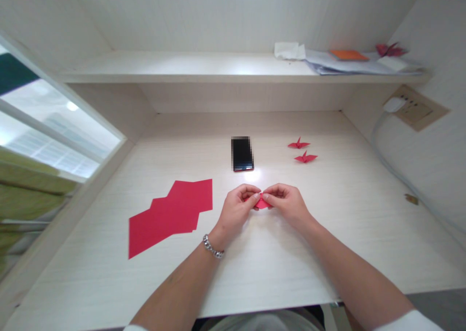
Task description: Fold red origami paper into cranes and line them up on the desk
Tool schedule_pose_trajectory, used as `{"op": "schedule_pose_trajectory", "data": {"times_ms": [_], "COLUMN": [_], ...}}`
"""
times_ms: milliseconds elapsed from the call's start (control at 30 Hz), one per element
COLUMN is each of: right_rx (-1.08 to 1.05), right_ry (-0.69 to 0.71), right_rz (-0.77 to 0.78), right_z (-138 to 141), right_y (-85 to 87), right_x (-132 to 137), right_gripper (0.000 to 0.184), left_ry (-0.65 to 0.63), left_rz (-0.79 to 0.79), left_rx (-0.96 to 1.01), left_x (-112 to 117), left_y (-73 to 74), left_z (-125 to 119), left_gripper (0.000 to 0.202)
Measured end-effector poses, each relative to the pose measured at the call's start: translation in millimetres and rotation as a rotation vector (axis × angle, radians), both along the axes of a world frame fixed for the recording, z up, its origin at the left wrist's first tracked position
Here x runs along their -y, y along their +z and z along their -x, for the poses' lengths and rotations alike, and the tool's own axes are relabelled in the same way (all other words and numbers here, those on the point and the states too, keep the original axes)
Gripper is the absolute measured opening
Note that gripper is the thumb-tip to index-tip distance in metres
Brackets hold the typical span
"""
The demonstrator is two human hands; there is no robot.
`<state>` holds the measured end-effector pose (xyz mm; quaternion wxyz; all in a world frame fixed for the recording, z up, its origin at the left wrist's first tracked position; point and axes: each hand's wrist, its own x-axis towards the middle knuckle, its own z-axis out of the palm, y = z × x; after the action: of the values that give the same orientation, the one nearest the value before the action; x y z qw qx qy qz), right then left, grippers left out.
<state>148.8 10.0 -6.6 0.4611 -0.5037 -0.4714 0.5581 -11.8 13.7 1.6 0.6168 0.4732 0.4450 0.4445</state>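
A small piece of folded red paper [262,204] is pinched between both my hands, just above the desk. My left hand [238,205] grips its left side, thumb on top and fingers curled beneath. On its right side, my right hand [287,200] holds it the same way. The fingers cover much of the paper, so its full shape is hidden. Several overlapping red paper sheets [171,209] lie flat to the left of my hands. Two folded red paper cranes, a rear crane [299,144] and a front crane [306,158], stand beyond my right hand.
A phone [242,154] lies on the desk [174,141] beyond my hands. Above, a shelf [174,64] carries papers [327,64], an orange pad [348,55] and a red folded paper piece [391,49]. At right, a cable [378,146] runs from a wall socket [418,110].
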Motion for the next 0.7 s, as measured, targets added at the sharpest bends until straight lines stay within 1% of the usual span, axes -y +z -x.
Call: {"op": "schedule_pose_trajectory", "data": {"times_ms": [233,433,567,700], "right_rx": [-0.065,-0.107,-0.064,-0.013], "right_ry": [-0.007,0.001,-0.030,-0.023], "right_rz": [-0.003,0.055,0.021,-0.016], "right_z": [2.1,2.2,1.9,0.7], "right_y": [1.8,-2.3,-5.3,-5.2], "right_x": [1.7,0.0,-1.3,-2.1], "right_gripper": [0.019,0.022,0.021,0.020], "left_ry": [0.003,0.037,0.018,0.020], "left_rz": [-0.022,-0.014,-0.019,-0.018], "left_rx": [0.035,0.010,0.001,-0.017], "left_x": [0.5,-1.3,-0.8,-0.2], "left_y": [-1.3,-3.3,-3.2,-1.6], "left_z": [-0.7,1.0,0.6,-0.9], "left_gripper": [0.019,0.023,0.022,0.022]}}
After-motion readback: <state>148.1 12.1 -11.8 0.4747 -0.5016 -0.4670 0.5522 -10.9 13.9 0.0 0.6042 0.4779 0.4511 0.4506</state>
